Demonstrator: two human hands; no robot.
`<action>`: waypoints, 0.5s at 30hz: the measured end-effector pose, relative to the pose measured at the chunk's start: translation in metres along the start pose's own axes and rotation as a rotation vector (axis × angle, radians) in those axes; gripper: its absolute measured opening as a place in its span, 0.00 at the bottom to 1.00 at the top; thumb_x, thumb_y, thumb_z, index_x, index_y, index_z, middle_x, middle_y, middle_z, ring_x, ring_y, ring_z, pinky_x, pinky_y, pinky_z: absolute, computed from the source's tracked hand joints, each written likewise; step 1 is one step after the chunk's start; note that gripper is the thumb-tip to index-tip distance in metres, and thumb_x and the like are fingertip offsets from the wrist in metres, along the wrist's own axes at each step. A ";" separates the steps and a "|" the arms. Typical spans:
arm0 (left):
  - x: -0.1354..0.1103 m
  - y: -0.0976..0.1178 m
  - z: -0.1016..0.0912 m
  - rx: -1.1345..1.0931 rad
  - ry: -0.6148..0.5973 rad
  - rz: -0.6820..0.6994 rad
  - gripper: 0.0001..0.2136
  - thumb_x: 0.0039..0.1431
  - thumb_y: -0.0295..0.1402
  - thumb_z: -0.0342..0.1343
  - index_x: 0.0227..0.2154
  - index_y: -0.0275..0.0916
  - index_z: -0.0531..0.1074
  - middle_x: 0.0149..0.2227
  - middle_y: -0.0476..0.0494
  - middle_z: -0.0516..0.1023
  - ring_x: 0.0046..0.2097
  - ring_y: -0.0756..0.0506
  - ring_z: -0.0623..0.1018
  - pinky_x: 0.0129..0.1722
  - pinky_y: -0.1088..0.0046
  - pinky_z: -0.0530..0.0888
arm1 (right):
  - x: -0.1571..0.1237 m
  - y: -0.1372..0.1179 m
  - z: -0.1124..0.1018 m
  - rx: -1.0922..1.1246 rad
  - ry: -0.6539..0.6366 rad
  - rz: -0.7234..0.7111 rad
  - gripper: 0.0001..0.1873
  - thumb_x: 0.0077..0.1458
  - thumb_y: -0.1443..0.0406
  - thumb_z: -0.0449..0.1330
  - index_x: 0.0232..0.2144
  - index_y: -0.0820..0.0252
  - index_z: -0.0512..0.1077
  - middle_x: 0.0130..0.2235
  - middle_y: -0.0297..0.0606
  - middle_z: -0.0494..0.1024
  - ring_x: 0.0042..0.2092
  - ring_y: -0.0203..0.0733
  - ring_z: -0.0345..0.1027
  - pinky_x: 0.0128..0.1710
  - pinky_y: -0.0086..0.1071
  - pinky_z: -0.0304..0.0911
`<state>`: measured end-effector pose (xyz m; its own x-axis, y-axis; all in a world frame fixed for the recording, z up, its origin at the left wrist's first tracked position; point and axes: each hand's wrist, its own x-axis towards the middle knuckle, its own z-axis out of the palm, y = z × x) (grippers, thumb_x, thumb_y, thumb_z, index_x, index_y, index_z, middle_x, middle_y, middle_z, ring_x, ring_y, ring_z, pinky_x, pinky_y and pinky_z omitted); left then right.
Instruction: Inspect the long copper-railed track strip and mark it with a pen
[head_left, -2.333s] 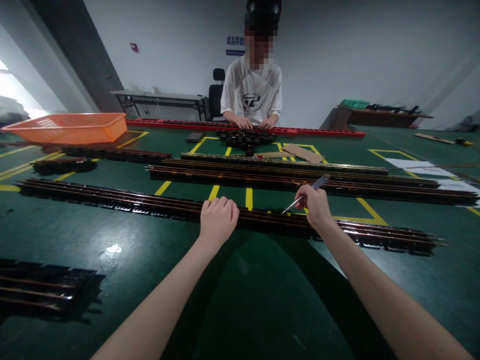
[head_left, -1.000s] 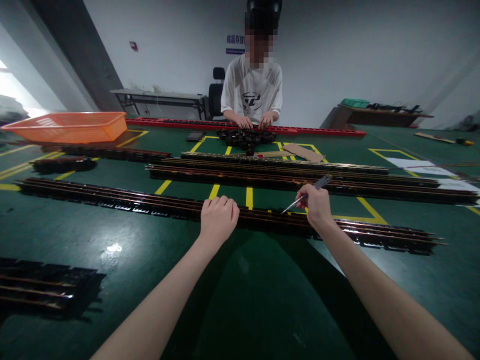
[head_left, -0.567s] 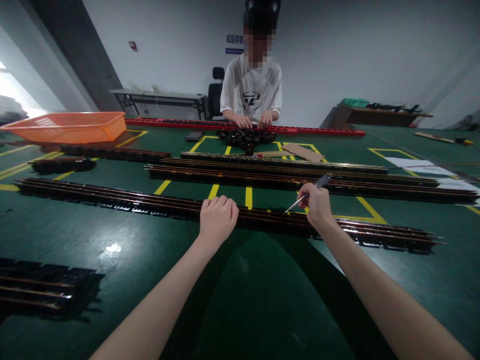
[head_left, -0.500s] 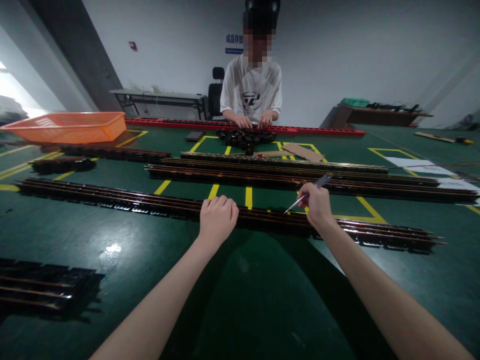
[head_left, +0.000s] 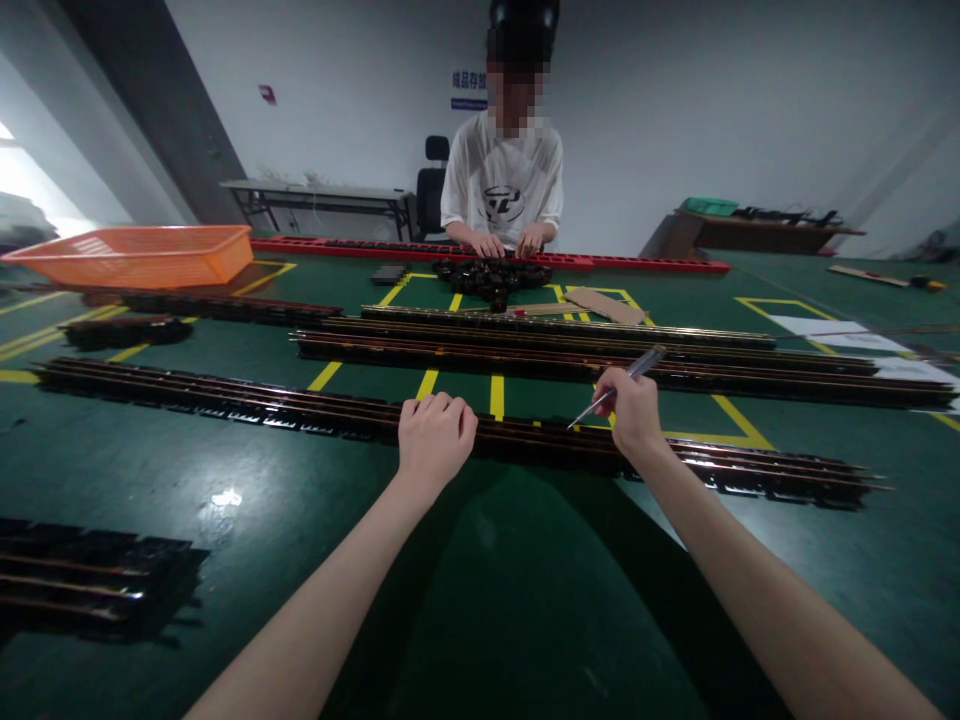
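A long black strip (head_left: 247, 394) with thin copper-coloured rods along it lies across the green table in front of me. My left hand (head_left: 436, 438) is closed over the strip's middle, fingers curled down over its far edge. To the right of it, my right hand (head_left: 632, 412) grips a slim screwdriver (head_left: 587, 412) with a clear-looking handle. The screwdriver slants down to the left, and its thin tip meets the strip between my two hands. What exactly the tip touches is too small to tell.
More rodded black strips (head_left: 525, 352) lie just beyond, and another (head_left: 82, 575) is at the near left. An orange basket (head_left: 142, 256) stands at the far left. Across the table a co-worker (head_left: 504, 180) handles a dark pile (head_left: 491, 277) beside a red rail (head_left: 645, 264).
Almost nothing differs. My right hand has shifted very slightly, with the screwdriver tip still at the same spot on the strip; my left hand stays in place.
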<state>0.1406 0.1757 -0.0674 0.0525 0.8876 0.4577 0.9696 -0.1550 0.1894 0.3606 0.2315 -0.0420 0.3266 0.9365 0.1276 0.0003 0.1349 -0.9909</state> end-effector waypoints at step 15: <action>0.005 -0.015 -0.009 0.052 -0.054 -0.207 0.16 0.60 0.32 0.41 0.32 0.35 0.74 0.35 0.39 0.79 0.38 0.42 0.76 0.43 0.61 0.66 | -0.012 -0.007 0.010 -0.089 -0.279 -0.011 0.10 0.40 0.63 0.56 0.12 0.61 0.67 0.13 0.32 0.67 0.17 0.30 0.61 0.18 0.24 0.57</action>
<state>0.1241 0.1789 -0.0600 -0.1382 0.9201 0.3665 0.9719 0.0548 0.2289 0.3472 0.2224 -0.0360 0.0536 0.9896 0.1336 0.0897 0.1284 -0.9877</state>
